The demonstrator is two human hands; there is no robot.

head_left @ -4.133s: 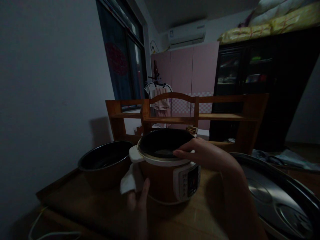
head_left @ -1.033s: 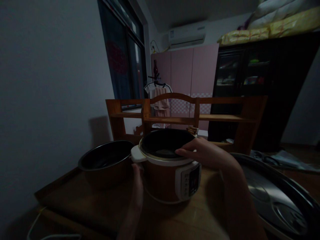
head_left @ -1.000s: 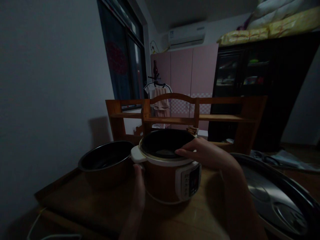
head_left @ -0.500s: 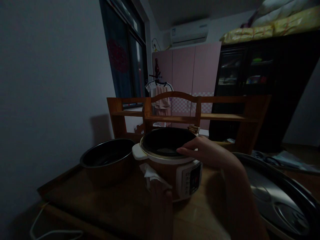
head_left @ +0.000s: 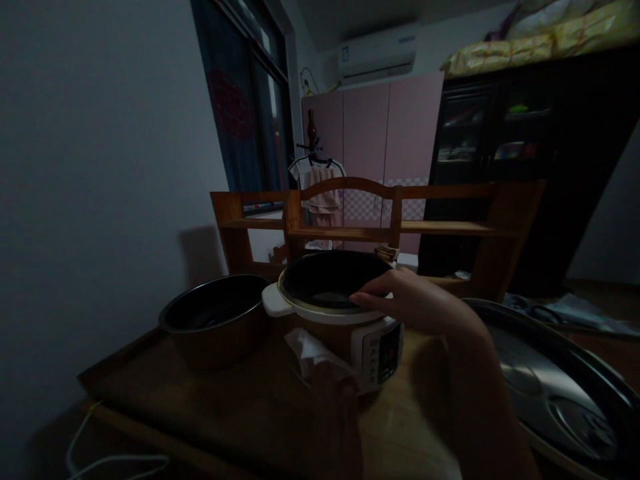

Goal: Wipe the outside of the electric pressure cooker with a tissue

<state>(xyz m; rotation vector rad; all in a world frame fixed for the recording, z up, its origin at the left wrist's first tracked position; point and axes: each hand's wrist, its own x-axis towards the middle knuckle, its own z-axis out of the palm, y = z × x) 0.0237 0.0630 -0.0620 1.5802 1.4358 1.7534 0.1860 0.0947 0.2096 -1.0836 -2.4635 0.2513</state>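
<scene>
An orange and white rice cooker (head_left: 373, 347) stands open on the wooden table (head_left: 200, 407), its dark inside showing. My right hand (head_left: 415, 303) rests on its near right rim, fingers curled over the edge and holding it. My left hand (head_left: 333, 407), dim and blurred, holds a crumpled white cloth (head_left: 310, 348) against the cooker's front side, just left of the control panel (head_left: 383, 348).
A dark metal inner pot (head_left: 213, 320) sits left of the cooker. A large steel lid (head_left: 555, 393) lies at the right. A wooden shelf rack (head_left: 380, 230) stands behind. A white cable (head_left: 115, 460) hangs off the near left edge. The wall is close on the left.
My left hand with the cloth has moved from the cooker's left side, under the handle, round to its front. The right hand has stayed on the rim.
</scene>
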